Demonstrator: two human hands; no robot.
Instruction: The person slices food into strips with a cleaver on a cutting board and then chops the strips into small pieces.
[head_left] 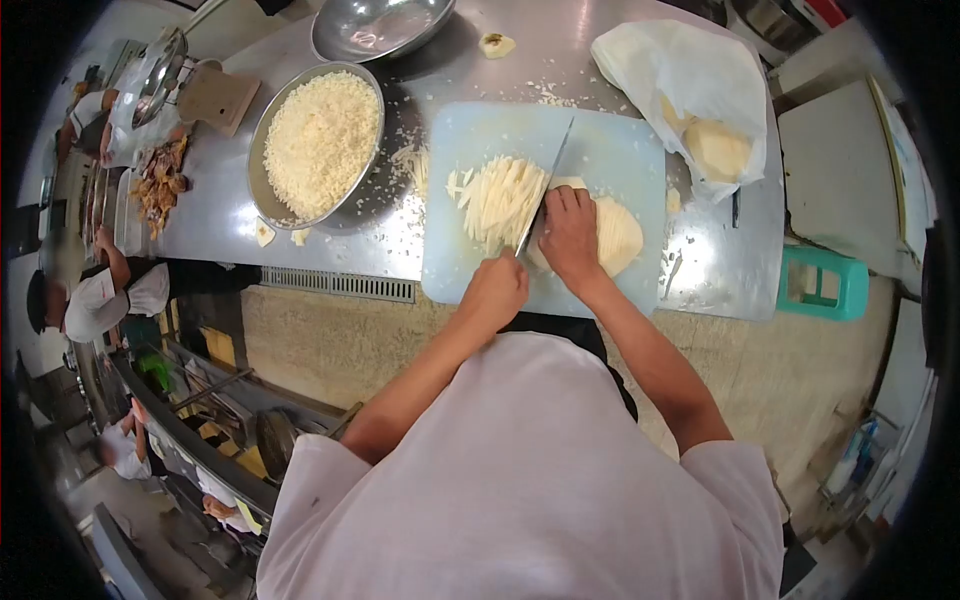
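The left hand (497, 288) is closed around a knife (560, 152). The right hand (570, 235), fingers bent, presses on sliced food (620, 238). Thin strips (502, 198) lie just ahead of the left hand.

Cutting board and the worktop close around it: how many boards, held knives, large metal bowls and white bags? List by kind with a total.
Cutting board: 1
Knife, held in the left hand: 1
Metal bowls: 2 (filled bowl, farther bowl)
White bag: 1
Total: 5
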